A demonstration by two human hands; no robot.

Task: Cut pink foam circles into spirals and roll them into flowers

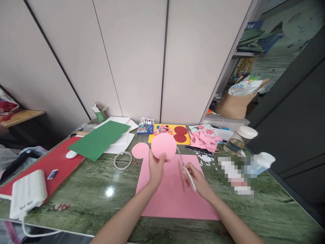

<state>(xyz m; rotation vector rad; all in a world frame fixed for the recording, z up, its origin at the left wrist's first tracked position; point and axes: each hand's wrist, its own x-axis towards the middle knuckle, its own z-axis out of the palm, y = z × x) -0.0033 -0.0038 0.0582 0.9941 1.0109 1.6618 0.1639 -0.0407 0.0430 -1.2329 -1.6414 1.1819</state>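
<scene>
My left hand [156, 169] is closed on a pink paper circle [164, 145], held up with its face toward me. In my right hand [194, 176] are scissors with white handles [190, 179], their blades pointing up and away beside the circle. A narrow pink paper strip [181, 176] shows just left of the scissors; whether it touches my right hand I cannot tell. Below both hands lies a large pink paper sheet [162, 200]. Another pink paper circle [140, 150] rests on the table to the left of my left hand.
A yellow sheet [188, 139] bears red circles [180, 130] and small pom-poms [162, 129]. Pink scraps [205, 140] lie at the back right, near a jar [240, 140]. Left are a tape roll [122, 160], green sheet [100, 140], red sheet [63, 169] and white power bank [28, 191].
</scene>
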